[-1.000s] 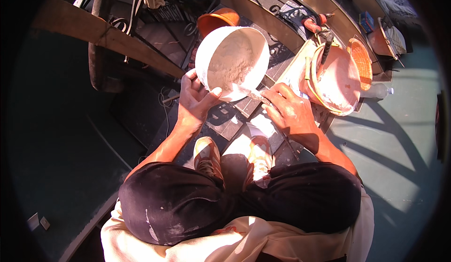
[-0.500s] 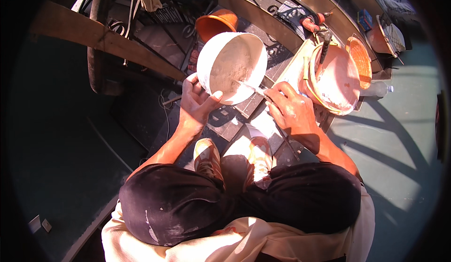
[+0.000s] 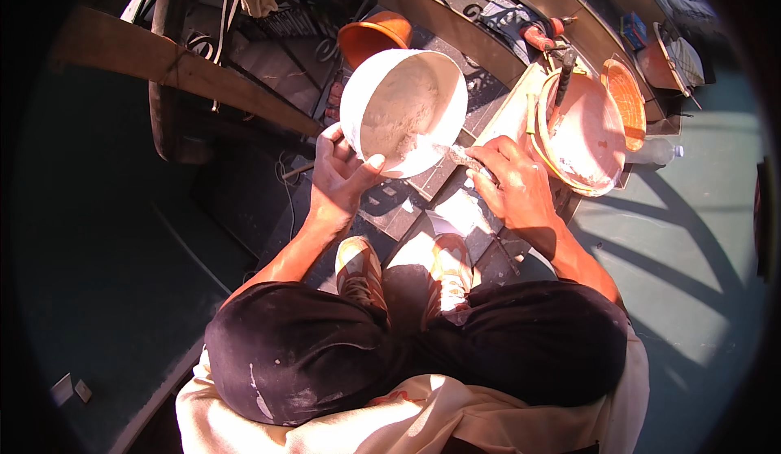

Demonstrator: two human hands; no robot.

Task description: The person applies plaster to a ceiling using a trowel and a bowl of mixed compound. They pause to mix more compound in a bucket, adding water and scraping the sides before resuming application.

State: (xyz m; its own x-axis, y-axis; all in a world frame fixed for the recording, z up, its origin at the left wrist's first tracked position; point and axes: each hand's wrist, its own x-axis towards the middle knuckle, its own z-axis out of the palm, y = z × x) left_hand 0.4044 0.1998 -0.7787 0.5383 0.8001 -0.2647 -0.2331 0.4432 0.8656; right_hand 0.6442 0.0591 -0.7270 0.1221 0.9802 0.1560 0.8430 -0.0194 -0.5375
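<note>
My left hand [image 3: 342, 173] grips the near left rim of a white bowl [image 3: 446, 100], thumb over the edge and fingers underneath. The bowl tilts toward me, and a pale greyish-beige powder or paste [image 3: 399, 120] lies inside it. In my right hand [image 3: 517, 184] is the handle of a small trowel or putty knife [image 3: 460, 157]. Its blade reaches over the bowl's right rim into the mix; the tip is whitened and partly lost in glare, so its exact shape is unclear.
Right of the bowl stands a plaster-smeared bucket [image 3: 582, 133] with a dark-handled tool, beside an orange basket [image 3: 625, 104] and a plastic bottle [image 3: 655, 153]. Behind sit an orange bowl [image 3: 374, 37] and a red power tool [image 3: 539, 37]. A wooden plank [image 3: 187, 72] crosses at left. My shoes [image 3: 358, 271] rest below.
My right hand has shifted slightly right and turned, and the blade in the bowl now lies at a different angle. The bowl has tipped a little; my left hand keeps its hold.
</note>
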